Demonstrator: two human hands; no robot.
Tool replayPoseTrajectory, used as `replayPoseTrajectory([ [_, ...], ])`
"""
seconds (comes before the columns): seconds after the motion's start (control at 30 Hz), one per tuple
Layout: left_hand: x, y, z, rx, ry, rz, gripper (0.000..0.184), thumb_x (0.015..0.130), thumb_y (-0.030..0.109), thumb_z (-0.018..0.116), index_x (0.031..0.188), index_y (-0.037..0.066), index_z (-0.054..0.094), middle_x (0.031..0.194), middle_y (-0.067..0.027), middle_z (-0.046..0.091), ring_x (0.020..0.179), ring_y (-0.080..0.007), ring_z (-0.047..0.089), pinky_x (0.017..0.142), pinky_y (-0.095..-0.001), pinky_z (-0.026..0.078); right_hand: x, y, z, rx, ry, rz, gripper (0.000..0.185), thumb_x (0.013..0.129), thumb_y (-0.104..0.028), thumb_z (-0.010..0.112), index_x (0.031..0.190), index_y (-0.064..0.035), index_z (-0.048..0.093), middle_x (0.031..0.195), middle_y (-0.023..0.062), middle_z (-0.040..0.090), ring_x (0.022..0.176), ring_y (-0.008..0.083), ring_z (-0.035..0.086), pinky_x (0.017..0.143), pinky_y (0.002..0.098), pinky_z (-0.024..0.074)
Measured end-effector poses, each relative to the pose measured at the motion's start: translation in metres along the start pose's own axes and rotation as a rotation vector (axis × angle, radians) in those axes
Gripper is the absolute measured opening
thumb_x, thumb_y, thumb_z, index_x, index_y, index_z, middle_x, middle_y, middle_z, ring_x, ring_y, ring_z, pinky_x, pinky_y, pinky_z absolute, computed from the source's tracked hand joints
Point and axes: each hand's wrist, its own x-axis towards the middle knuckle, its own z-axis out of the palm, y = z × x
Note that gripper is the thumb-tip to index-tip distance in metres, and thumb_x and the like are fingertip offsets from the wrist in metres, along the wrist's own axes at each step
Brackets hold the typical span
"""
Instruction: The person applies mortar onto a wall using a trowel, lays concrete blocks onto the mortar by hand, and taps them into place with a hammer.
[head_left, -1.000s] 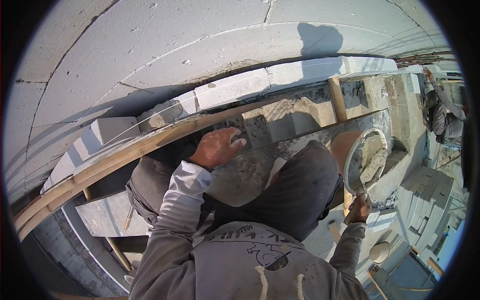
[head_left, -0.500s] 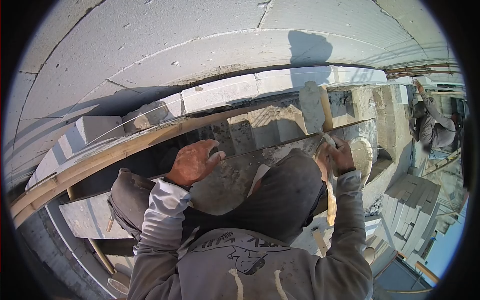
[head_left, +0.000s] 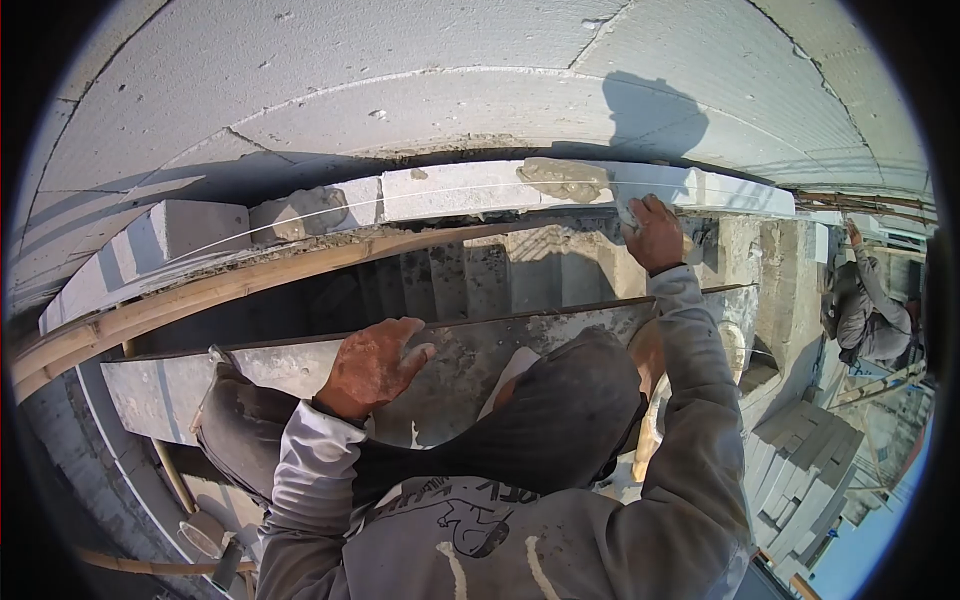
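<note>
My right hand is closed round the handle of a trowel, mostly hidden by the fingers, at the edge of the white block row. A wet grey lump of mortar lies on top of that row, just left of the trowel. My left hand is held over my left thigh, thumb and fingers apart, with nothing in it. A taut white string runs along the blocks. Behind my right forearm, a bucket is partly hidden.
A grey plank lies under my legs. Wooden poles run along the left of the block row. Stacked blocks stand at lower right. Another person works at far right. A small bowl is at lower left.
My right hand has gone from the bucket up to the block row with the trowel. Mortar now lies on the blocks where there was none. My left hand stays open, slightly lower.
</note>
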Motion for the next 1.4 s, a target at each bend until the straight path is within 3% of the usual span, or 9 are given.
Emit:
replayPoseTrajectory([
  [0.13,-0.001,-0.006,0.008,-0.026,0.102,0.117,0.036,0.085,0.029,0.061,0.107,0.002,0.057,0.093,-0.0178,0.063,0.085,-0.0347,0.062,0.074,-0.0402,0.051,0.023,-0.051,0.008,-0.072,0.004,-0.144,0.033,0.066,-0.011,0.066,0.098,-0.0123,0.058,0.09,0.01,0.051,0.09,0.029,0.056,0.075,0.0418,0.0473],
  [0.33,-0.003,-0.003,0.001,-0.039,0.095,0.057,0.039,0.087,0.035,0.056,0.107,0.002,0.057,0.094,-0.0184,0.063,0.087,-0.0348,0.062,0.076,-0.0411,0.05,0.049,-0.107,0.024,-0.024,0.036,-0.337,0.037,0.066,-0.006,0.063,0.102,-0.0098,0.058,0.106,0.0146,0.056,0.099,0.0316,0.055,0.085,0.0418,0.0435],
  [0.53,-0.003,-0.008,0.002,-0.062,0.043,0.048,0.04,0.087,0.037,0.056,0.107,0.002,0.057,0.094,-0.0186,0.063,0.09,-0.0341,0.061,0.077,-0.0422,0.049,0.044,-0.127,0.01,-0.074,-0.041,-0.365,0.035,0.067,-0.007,0.062,0.102,-0.0094,0.058,0.097,0.0122,0.056,0.096,0.0301,0.055,0.084,0.0399,0.0437],
  [0.67,0.003,-0.002,0.007,-0.049,-0.061,0.083,0.04,0.087,0.036,0.056,0.107,0.002,0.058,0.095,-0.0181,0.063,0.09,-0.0337,0.061,0.077,-0.0428,0.049,0.007,-0.125,-0.015,0.034,-0.067,-0.071,0.034,0.072,-0.018,0.064,0.103,-0.0066,0.058,0.092,0.0134,0.056,0.094,0.0313,0.056,0.082,0.0398,0.0453],
  [0.8,0.002,0.006,0.022,-0.088,-0.216,0.169,0.042,0.086,0.037,0.057,0.109,0.002,0.058,0.1,-0.0193,0.063,0.092,-0.0348,0.061,0.078,-0.0424,0.048,-0.031,-0.106,-0.027,0.31,-0.269,0.459,0.029,0.082,-0.023,0.058,0.1,-0.0006,0.056,0.072,0.0161,0.058,0.067,0.0291,0.061,0.066,0.0405,0.05],
  [0.87,0.001,0.013,0.03,-0.084,-0.285,0.197,0.045,0.086,0.039,0.057,0.111,0.001,0.059,0.103,-0.0199,0.062,0.094,-0.0355,0.06,0.081,-0.0416,0.048,-0.038,-0.11,-0.044,1.221,-0.393,1.047,0.024,0.085,-0.024,0.058,0.097,-0.0035,0.055,0.067,0.0099,0.055,0.053,0.0222,0.058,0.05,0.0357,0.0488],
  [0.9,0.0,0.015,0.033,-0.072,-0.347,0.217,0.047,0.086,0.04,0.057,0.111,0.001,0.058,0.103,-0.0202,0.062,0.094,-0.0356,0.06,0.08,-0.0418,0.048,-0.04,-0.118,-0.041,1.297,-0.301,1.194,0.02,0.086,-0.024,0.057,0.094,-0.0057,0.054,0.066,0.0052,0.052,0.046,0.0168,0.053,0.04,0.0313,0.0439],
  [1.27,0.003,0.005,0.047,-0.028,-0.467,0.288,0.052,0.084,0.043,0.058,0.114,0.0,0.057,0.098,-0.0216,0.063,0.089,-0.0367,0.061,0.077,-0.043,0.048,-0.008,-0.221,0.008,1.41,-0.389,1.116,0.025,0.085,-0.028,0.058,0.089,-0.0038,0.055,0.064,0.0062,0.053,0.044,0.0192,0.055,0.04,0.0344,0.0447],
  [1.4,0.006,0.003,0.048,-0.046,-0.428,0.315,0.041,0.082,0.037,0.059,0.1,0.0,0.059,0.085,-0.02,0.064,0.08,-0.0353,0.063,0.071,-0.045,0.049,0.0,-0.262,0.021,1.326,-0.434,1.007,0.03,0.085,-0.028,0.056,0.091,0.0015,0.054,0.067,0.0104,0.057,0.047,0.0215,0.058,0.044,0.0358,0.0467],
])
